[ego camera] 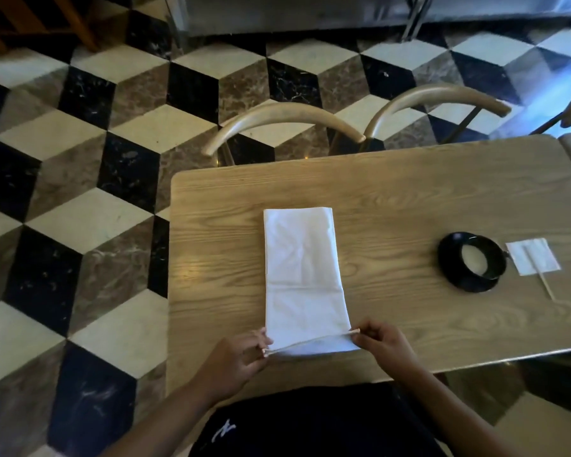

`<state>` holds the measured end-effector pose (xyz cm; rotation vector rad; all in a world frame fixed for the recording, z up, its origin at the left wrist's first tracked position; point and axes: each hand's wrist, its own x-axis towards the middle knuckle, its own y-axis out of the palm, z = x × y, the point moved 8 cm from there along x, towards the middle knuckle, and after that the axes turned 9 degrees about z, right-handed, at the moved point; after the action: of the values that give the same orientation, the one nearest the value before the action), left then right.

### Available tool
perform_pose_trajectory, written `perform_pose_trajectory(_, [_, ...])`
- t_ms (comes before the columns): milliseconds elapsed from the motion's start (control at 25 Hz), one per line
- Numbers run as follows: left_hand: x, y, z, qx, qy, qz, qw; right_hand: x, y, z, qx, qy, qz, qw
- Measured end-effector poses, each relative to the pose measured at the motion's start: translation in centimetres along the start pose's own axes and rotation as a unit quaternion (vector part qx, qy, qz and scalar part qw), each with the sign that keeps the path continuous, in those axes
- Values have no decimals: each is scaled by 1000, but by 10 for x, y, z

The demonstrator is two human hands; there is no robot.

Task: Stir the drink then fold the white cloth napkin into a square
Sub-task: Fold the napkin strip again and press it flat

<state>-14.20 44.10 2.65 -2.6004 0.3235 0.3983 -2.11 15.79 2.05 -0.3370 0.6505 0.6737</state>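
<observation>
White cloth napkin (pixel 302 275) flat on tabletop (pixel 409 199), folded into long strip running away from me. My left hand (pixel 236 361) pinches near left corner, right hand (pixel 381 344) pinches near right corner, both grips closed tight on near edge, lifted a bit off wood. Black cup (pixel 472 262) with pale drink sits well off to right, stir stick (pixel 541 275) lying on small paper napkin (pixel 533 260) just beside it.

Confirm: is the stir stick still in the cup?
No, the stir stick lies on a small paper napkin on the table, beside the black cup.
</observation>
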Motion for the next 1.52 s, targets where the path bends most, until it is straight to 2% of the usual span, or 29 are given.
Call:
perform_pose_trajectory(200, [-17, 15, -2, -19, -94, 50, 994, -8, 7, -18, -21, 34, 31, 999])
perform_pose_trajectory(280, [-7, 8, -2, -55, -120, 24, 991, 0, 3, -15, -18, 41, 20, 999])
perform_pose_trajectory(400, [24, -16, 3, -125, -152, -57, 979, 23, -9, 3, 30, 42, -13, 999])
perform_pose_trajectory(640, [100, -56, 15, -143, -173, -122, 967, 85, -32, 54, 63, 15, -73, 995])
perform_pose_trajectory(840, [136, -76, 30, -161, -182, -168, 955, 130, -43, 69, 77, 1, -89, 993])
perform_pose_trajectory(1240, [175, -89, 54, -175, -187, -165, 952, 177, -49, 67, 99, 13, -118, 988])
perform_pose_trajectory(1520, [191, -91, 63, -201, -188, -177, 945, 196, -57, 58, 76, 30, -155, 985])
